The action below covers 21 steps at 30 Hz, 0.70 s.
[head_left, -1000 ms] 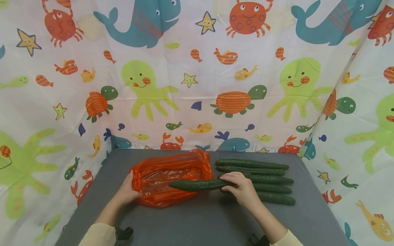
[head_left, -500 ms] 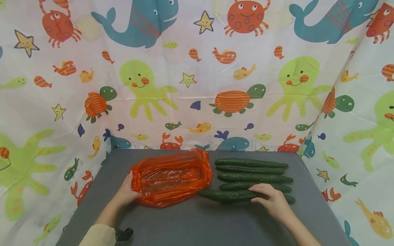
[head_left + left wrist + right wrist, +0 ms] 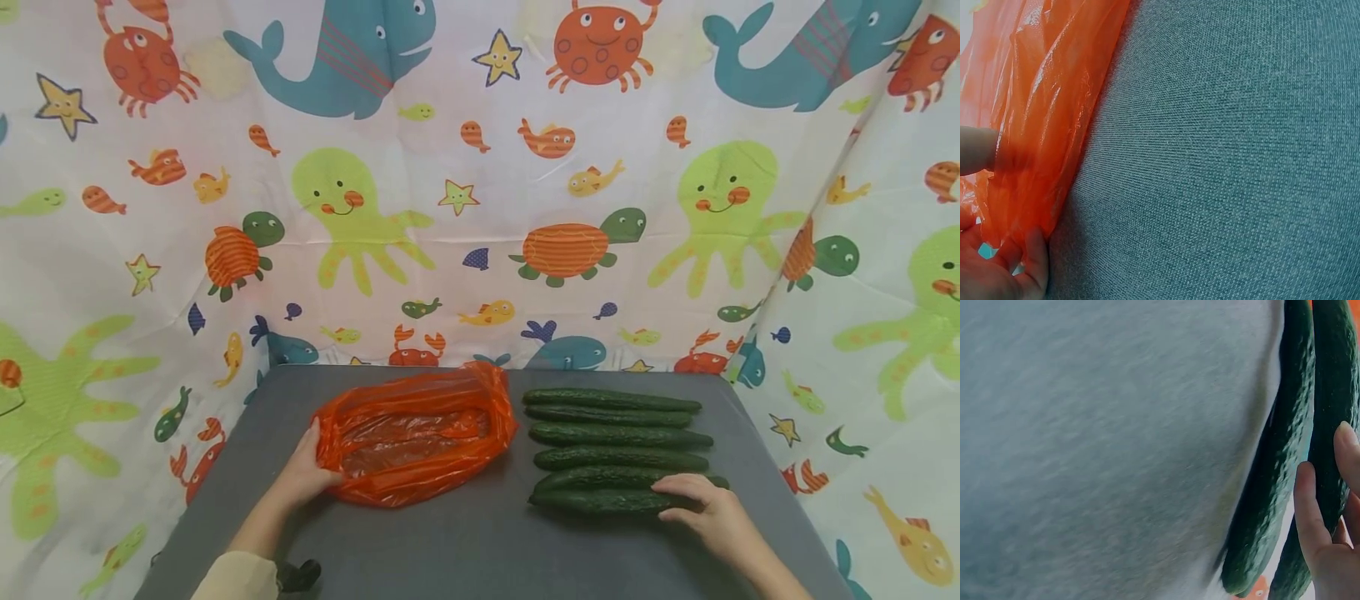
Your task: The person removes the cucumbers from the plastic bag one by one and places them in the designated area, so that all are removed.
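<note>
An orange plastic bag (image 3: 423, 496) lies with its mouth spread open. My left hand (image 3: 306, 473) grips its left edge; in the left wrist view, the thumb and other fingers (image 3: 1035, 262) pinch the thin plastic (image 3: 1054, 125). To the bag's right, my right hand (image 3: 708, 510) holds the right end of the nearest cucumber (image 3: 592, 501), which lies against the one behind it (image 3: 600, 477). The right wrist view has my thumb and fingertips on either side of a dark green cucumber (image 3: 1329, 394), beside another (image 3: 1272, 469).
Several more cucumbers (image 3: 618, 435) lie roughly parallel behind, on the grey table (image 3: 450, 554). A small black object (image 3: 300, 575) sits by my left forearm. A sea-animal curtain (image 3: 480, 242) rises behind the table's far edge and along both sides.
My right hand has carried a cucumber from over the bag's mouth rightward and toward me, to the front of the row. My left hand has stayed on the bag's edge.
</note>
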Motion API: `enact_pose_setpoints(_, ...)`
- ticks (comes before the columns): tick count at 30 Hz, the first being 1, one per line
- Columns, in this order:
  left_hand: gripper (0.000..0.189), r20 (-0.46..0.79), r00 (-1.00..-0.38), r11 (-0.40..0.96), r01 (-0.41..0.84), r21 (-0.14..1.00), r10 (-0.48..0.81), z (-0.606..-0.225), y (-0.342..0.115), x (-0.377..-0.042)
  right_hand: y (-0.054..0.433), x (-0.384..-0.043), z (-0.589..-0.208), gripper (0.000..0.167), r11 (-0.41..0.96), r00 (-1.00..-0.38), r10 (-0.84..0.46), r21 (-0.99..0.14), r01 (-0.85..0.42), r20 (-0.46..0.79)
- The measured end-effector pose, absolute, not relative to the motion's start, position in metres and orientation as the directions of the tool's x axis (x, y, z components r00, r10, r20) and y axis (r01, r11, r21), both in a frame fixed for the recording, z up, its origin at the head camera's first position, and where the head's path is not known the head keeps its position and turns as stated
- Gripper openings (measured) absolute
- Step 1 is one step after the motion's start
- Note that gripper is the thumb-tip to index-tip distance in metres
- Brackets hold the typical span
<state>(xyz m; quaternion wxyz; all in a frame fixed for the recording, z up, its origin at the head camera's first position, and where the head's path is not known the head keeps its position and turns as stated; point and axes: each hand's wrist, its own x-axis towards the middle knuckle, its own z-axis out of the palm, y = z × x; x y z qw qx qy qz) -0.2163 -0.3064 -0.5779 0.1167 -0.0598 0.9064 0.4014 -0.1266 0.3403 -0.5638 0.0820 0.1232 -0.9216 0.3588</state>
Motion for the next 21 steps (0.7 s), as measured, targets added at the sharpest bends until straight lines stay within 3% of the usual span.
enact_pose_setpoints(8,0.137,-0.256,-0.967,0.665,-0.197,0.720,-0.009,-0.578,-0.303,-0.216,0.347,-0.125,-0.570,0.040,0.793,-0.954,-0.156,-0.543,-0.276,0.256)
enact_pose_setpoints(13,0.135,-0.262,-0.965,0.660,-0.199,0.725,-0.003,-0.577,-0.303,-0.217,0.347,-0.126,-0.574,0.039,0.849,-0.965,-0.168,-0.468,-0.246,0.202)
enact_pose_setpoints(21,0.127,-0.260,-0.965,0.650,-0.184,0.737,0.022,-0.575,-0.309,-0.222,0.346,-0.128,-0.572,0.032,0.844,-0.973,-0.210,-0.484,-0.230,0.097)
